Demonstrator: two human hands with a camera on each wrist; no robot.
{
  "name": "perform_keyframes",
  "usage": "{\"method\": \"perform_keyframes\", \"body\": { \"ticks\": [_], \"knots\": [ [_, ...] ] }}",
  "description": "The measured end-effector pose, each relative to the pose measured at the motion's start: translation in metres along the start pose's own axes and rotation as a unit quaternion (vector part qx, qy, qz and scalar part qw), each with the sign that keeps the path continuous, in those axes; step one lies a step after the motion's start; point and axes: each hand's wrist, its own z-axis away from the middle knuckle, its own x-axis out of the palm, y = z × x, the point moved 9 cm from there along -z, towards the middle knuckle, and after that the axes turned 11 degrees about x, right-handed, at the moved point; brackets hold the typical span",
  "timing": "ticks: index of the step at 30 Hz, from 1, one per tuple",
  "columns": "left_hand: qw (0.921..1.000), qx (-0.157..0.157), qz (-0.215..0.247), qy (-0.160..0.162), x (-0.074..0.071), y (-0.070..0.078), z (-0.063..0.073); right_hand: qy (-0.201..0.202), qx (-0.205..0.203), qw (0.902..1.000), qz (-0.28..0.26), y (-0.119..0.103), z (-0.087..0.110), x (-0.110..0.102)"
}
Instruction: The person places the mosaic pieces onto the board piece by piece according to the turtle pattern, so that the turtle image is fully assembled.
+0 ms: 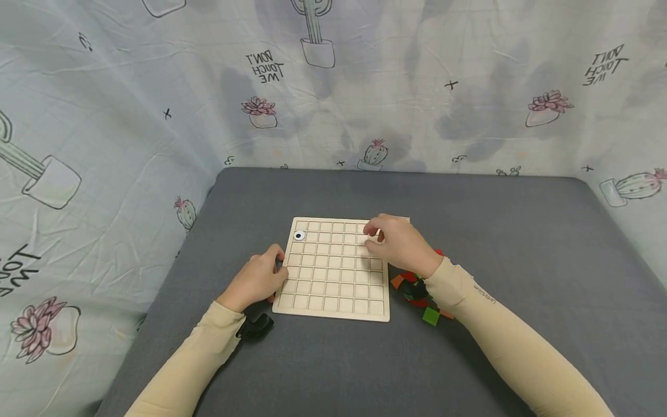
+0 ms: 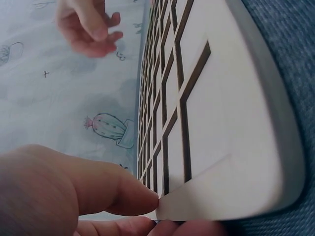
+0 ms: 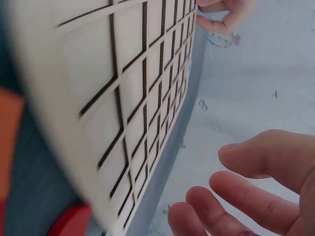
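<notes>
A pale wooden grid board [image 1: 332,270] lies on the grey table, its squares marked off by raised ridges. My left hand [image 1: 257,278] grips the board's left edge; in the left wrist view the thumb [image 2: 130,192] rests on the rim and other fingers sit against the side. Above the board's far right part hovers my right hand [image 1: 398,242], thumb and fingers spread apart. Nothing shows between the right fingers [image 3: 246,196] in the right wrist view. One white disc with a black dot [image 1: 299,236] occupies a square near the far left corner.
Beside the board's right edge is a loose pile of red, orange, green and black pieces [image 1: 411,288], partly hidden under the right forearm. A green block [image 1: 431,316] lies at its near side. Patterned cloth [image 1: 396,87] hangs behind the table [image 1: 495,231].
</notes>
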Motion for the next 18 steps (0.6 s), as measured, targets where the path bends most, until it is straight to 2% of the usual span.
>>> {"method": "perform_keyframes", "body": {
  "ticks": [10, 14, 18],
  "knots": [
    [0.9999, -0.009, -0.005, 0.002, 0.001, -0.001, -0.001, 0.021, 0.02, 0.9995, 0.012, 0.028, 0.027, -0.024],
    [0.9999, -0.008, -0.009, 0.003, 0.001, -0.001, -0.001, 0.016, 0.026, 0.9995, 0.008, 0.035, 0.031, -0.024],
    [0.9999, -0.012, -0.005, -0.001, 0.001, -0.004, -0.001, 0.002, 0.013, 0.9999, 0.007, 0.039, 0.033, -0.018]
  ]
}}
